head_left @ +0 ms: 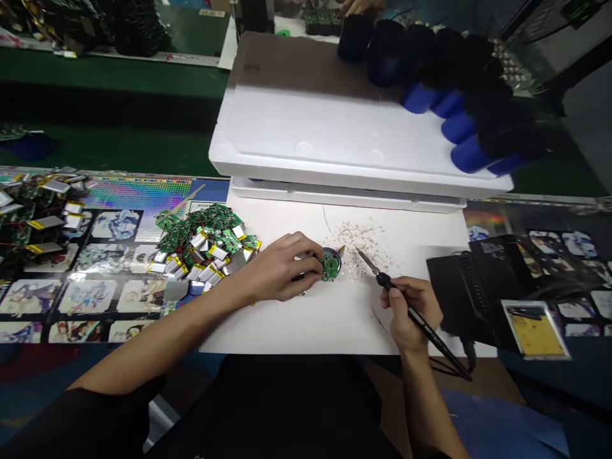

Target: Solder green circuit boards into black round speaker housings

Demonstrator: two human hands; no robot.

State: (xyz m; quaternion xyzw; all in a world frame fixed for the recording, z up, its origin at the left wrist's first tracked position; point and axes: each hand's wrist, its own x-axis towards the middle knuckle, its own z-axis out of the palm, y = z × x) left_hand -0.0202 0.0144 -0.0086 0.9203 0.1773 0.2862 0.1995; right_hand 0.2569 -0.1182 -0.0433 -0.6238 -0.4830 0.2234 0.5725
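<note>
Bench with a printed picture mat (105,296) and a white work sheet (268,328) on top. White foam box (306,131) sat at 12 o'clock from the sheet, its far edge overhung by a row of blue-and-black cylinders (459,124) lying on the lid. Small tray with a yellow sponge (535,331) at 3 o'clock, beside a black stand (461,296). Heap of green circuit boards with wired batteries (205,245) at 9 o'clock, touching the left hand (282,268). That hand gripped a round circuit board (329,266) in a dark ring, mid-sheet. Right hand (411,312) held a soldering iron (425,325) pen-style, tip near the board but apart. Solder crumbs (366,245) lay at 2 o'clock. Sheet open toward the near edge. Co-worker's hand (361,5) at far 12 o'clock.
</note>
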